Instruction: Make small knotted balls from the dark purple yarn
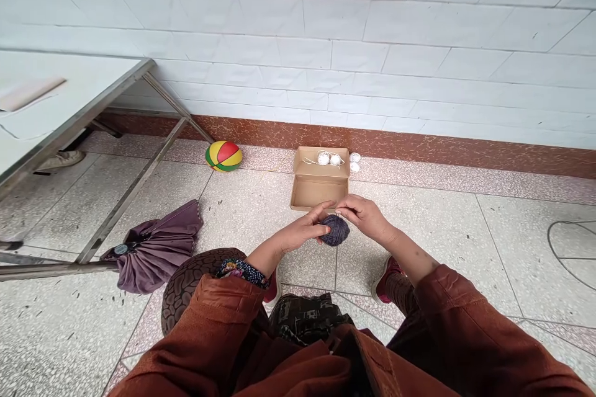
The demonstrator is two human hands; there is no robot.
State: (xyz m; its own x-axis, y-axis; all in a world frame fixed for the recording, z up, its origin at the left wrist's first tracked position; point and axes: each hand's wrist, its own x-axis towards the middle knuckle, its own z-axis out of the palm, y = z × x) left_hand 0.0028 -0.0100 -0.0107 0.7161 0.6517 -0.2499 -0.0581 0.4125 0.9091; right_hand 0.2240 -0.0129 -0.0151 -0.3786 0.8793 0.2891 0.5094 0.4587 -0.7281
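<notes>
A ball of dark grey-purple yarn (336, 231) is held in front of me, above the floor between my feet. My left hand (302, 229) grips it from the left, thumb across its near side and fingers behind. At the ball's upper right, my right hand (363, 216) has thumb and forefinger pinched together, seemingly on a strand of the yarn; the strand is too thin to see clearly. Just beyond my hands lies an open cardboard box (320, 191) on the floor. White yarn balls (326, 158) with loose ends rest in its raised lid part.
Small white rolls (354, 161) sit right of the box. A colourful ball (224, 156) lies by the wall. At left are a metal-framed table (139, 68) and a folded purple umbrella (161, 245). A wire frame (572, 254) stands at far right.
</notes>
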